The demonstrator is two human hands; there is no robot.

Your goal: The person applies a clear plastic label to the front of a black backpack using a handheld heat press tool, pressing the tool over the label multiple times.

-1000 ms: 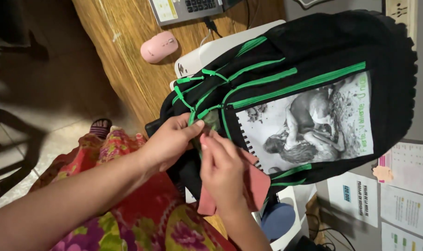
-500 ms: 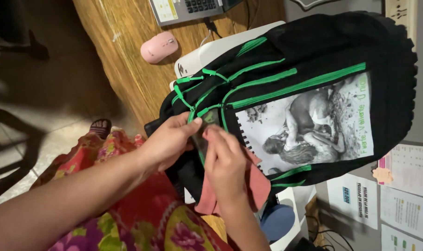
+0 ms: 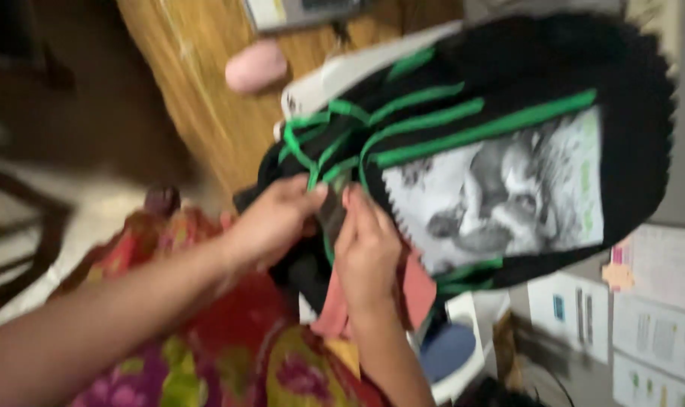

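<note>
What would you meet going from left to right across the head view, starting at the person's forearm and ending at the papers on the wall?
Left forearm → left hand → right hand → black backpack with green straps → papers on the wall.

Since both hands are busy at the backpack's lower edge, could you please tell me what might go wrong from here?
The backpack seems propped against the desk, so tugging might tip it. The left hand and right hand pinch something small among the green straps; a finger could snag. The pink mouse near the desk edge might get knocked off.
</note>
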